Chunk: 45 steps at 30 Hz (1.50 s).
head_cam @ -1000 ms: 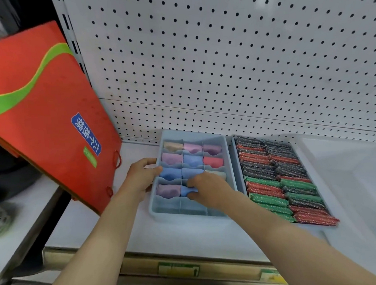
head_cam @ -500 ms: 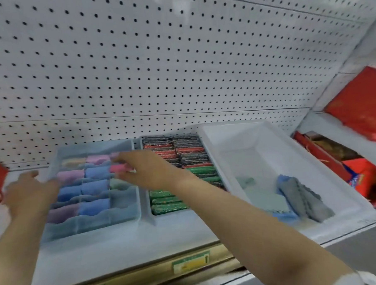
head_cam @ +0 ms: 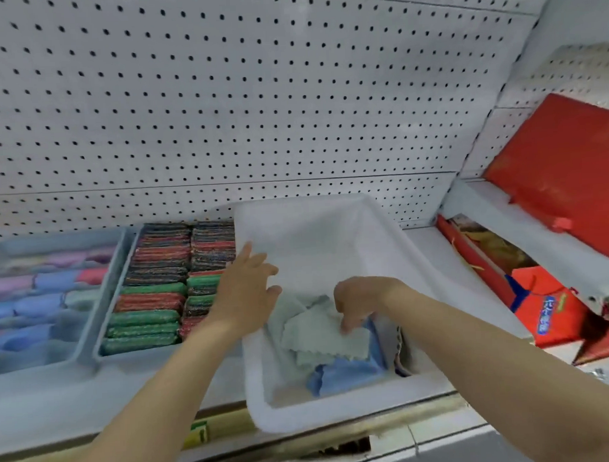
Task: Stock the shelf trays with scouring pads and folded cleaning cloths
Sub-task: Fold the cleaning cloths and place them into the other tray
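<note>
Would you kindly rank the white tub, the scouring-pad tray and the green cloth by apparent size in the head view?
1. White tub, largest, though nearest the camera.
2. Scouring-pad tray, partly hidden by the left forearm.
3. Green cloth, pinched by the right hand, clearly smallest.

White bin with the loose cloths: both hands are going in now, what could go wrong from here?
1. The right hand pinches only the top green cloth; it overlaps other cloths, so extras such as the blue cloth may drag out or it may unfold.
2. The white bin overhangs the shelf edge; a hard pull or downward press could tip it forward.
3. The left hand hovers at the bin's left rim beside the scouring pads and could knock the rows.
</note>
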Each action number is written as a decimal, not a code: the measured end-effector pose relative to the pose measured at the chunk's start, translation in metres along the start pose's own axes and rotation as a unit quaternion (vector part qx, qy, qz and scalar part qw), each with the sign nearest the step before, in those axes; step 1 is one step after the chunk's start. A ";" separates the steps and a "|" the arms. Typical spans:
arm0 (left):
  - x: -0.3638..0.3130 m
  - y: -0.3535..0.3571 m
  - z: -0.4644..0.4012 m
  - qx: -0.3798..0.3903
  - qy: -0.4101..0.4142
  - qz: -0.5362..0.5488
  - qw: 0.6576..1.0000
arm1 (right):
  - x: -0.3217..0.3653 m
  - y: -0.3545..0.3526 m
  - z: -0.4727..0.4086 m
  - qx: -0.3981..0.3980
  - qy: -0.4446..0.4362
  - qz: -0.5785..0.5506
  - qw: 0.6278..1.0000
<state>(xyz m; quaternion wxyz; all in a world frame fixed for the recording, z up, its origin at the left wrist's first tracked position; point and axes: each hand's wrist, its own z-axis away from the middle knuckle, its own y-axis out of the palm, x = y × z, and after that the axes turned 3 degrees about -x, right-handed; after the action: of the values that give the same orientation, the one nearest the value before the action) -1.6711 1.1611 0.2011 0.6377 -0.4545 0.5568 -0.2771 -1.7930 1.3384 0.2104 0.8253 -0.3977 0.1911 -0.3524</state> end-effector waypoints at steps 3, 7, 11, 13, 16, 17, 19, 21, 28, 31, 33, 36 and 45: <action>-0.001 0.002 0.003 -0.030 -0.008 0.007 0.999 | -0.007 0.009 -0.001 0.025 -0.036 -0.031 0.999; -0.003 0.001 0.005 -0.030 -0.033 -0.021 0.999 | -0.015 0.002 0.003 -0.027 -0.086 -0.093 0.992; -0.030 -0.010 0.017 -0.065 -0.030 0.040 0.997 | -0.031 -0.017 0.026 -0.073 -0.125 -0.360 0.921; -0.052 -0.018 0.023 -0.080 -0.016 0.160 0.984 | -0.036 -0.028 0.037 -0.051 -0.143 -0.526 0.837; -0.077 -0.026 0.026 -0.060 0.027 0.257 0.964 | -0.038 -0.045 0.051 -0.069 -0.153 -0.602 0.781; -0.084 -0.029 0.026 -0.056 0.036 0.262 0.963 | -0.037 -0.051 0.057 -0.067 -0.157 -0.617 0.768; -0.097 -0.034 0.026 -0.082 0.050 0.277 0.956 | -0.038 -0.058 0.067 -0.063 -0.164 -0.633 0.754; -0.107 -0.040 0.025 -0.127 0.059 0.297 0.945 | -0.037 -0.063 0.076 -0.055 -0.177 -0.643 0.743; -0.104 -0.057 0.010 -0.166 -0.044 0.449 0.877 | -0.036 -0.075 0.098 -0.181 -0.207 -0.588 0.761; -0.105 -0.068 0.005 -0.145 -0.149 0.590 0.780 | -0.035 -0.073 0.096 -0.297 -0.265 -0.536 0.745; -0.102 -0.072 0.001 -0.137 -0.180 0.631 0.742 | -0.033 -0.070 0.094 -0.319 -0.323 -0.504 0.735; -0.103 -0.077 0.000 -0.100 -0.204 0.670 0.707 | -0.026 -0.062 0.085 -0.332 -0.368 -0.459 0.737; -0.109 -0.080 -0.003 -0.079 -0.197 0.686 0.696 | -0.024 -0.078 0.070 -0.509 -0.364 -0.312 0.715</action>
<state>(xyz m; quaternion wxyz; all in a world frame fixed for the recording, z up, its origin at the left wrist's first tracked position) -1.6868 1.2191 0.3219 0.7077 -0.0392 0.5957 0.3778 -1.8015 1.3583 0.3157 0.3472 -0.8923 -0.1083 -0.2673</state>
